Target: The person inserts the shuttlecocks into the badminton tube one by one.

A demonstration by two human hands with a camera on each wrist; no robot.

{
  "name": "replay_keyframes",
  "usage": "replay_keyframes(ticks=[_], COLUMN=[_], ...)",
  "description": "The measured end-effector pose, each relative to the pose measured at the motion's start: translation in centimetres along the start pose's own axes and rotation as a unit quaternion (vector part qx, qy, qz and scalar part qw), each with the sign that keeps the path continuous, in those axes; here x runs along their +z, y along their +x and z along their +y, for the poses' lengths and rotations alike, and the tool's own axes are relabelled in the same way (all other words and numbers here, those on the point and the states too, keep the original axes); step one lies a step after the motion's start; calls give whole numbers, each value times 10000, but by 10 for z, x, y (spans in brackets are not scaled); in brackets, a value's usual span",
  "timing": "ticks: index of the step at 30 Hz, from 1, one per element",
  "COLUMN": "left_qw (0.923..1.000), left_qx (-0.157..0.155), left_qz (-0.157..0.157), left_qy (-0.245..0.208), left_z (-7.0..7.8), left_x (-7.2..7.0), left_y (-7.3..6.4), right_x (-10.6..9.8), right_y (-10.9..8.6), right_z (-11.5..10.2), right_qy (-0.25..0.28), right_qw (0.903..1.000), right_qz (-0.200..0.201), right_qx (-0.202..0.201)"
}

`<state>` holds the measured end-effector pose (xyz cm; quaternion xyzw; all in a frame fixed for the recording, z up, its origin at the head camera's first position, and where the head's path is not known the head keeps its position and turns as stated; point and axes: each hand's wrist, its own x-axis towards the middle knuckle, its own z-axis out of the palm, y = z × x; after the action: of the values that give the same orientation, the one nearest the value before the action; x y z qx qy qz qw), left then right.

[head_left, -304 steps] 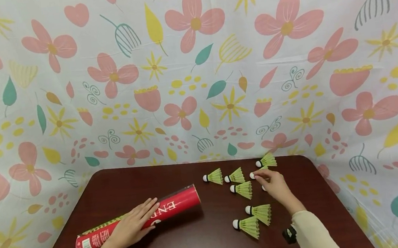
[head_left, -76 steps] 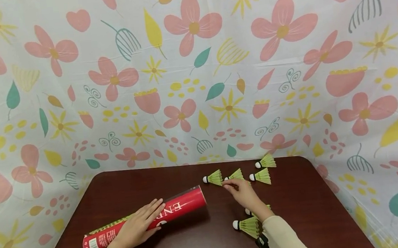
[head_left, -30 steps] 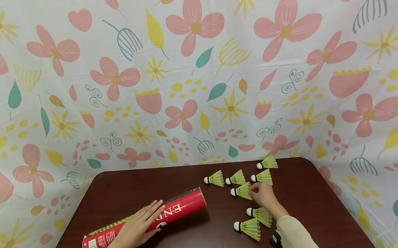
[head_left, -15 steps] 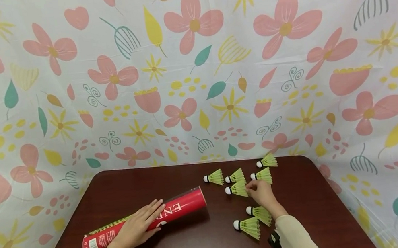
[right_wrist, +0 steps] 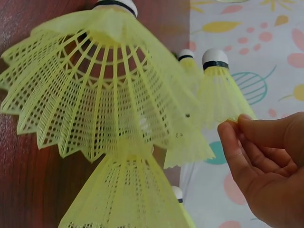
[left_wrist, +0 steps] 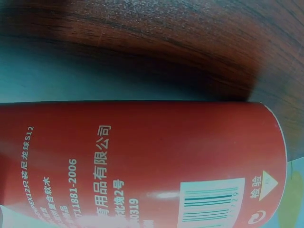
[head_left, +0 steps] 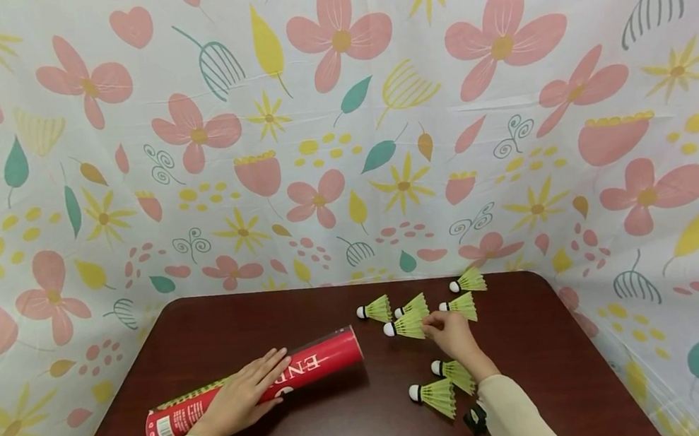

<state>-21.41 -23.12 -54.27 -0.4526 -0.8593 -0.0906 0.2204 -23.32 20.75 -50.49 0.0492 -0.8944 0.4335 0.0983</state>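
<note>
Across the red shuttlecock tube (head_left: 325, 355) lies my left hand (head_left: 243, 392), its fingers straight over the top and the thumb along the near side. The left wrist view shows only the printed end of the tube (left_wrist: 199, 147) with a barcode; that hand is out of it. My right hand (head_left: 458, 341) pinches the skirt rim of a yellow shuttlecock (head_left: 408, 326) between thumb and forefinger. In the right wrist view the pinched shuttlecock (right_wrist: 223, 95) has its white cork pointing away from the hand (right_wrist: 266, 161). Just behind it lies another shuttlecock (head_left: 416, 305), partly covered.
One shuttlecock (head_left: 377, 309) lies at the back left of the group. Two more, a front one (head_left: 463, 305) and a rear one (head_left: 471, 280), lie at the back right. A near pair, one shuttlecock (head_left: 458, 375) beside another (head_left: 435, 397), overlaps on the dark table (head_left: 346, 431).
Over the last second my right hand has drawn the pinched shuttlecock leftward and slightly back, towards the rear ones. My left hand has stayed on the tube.
</note>
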Motion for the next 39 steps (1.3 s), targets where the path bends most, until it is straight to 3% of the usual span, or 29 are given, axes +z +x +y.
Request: replay_keyframes(ticks=[12,25,39], left_qw=[10000,10000,9998], left_qx=[26,43,149], left_qz=[37,75,159], left_qy=[4,-13,-30], left_z=[-1,-2,0], left_x=[0,3,5], left_y=[0,1,4], right_x=[12,26,37], right_y=[2,-3,-8], right_z=[-15,-29,-42], right_qy=[67,271,420], right_qw=[9999,9974,9942], right_qz=[-73,-31,-272], right_qx=[-98,-662,-956])
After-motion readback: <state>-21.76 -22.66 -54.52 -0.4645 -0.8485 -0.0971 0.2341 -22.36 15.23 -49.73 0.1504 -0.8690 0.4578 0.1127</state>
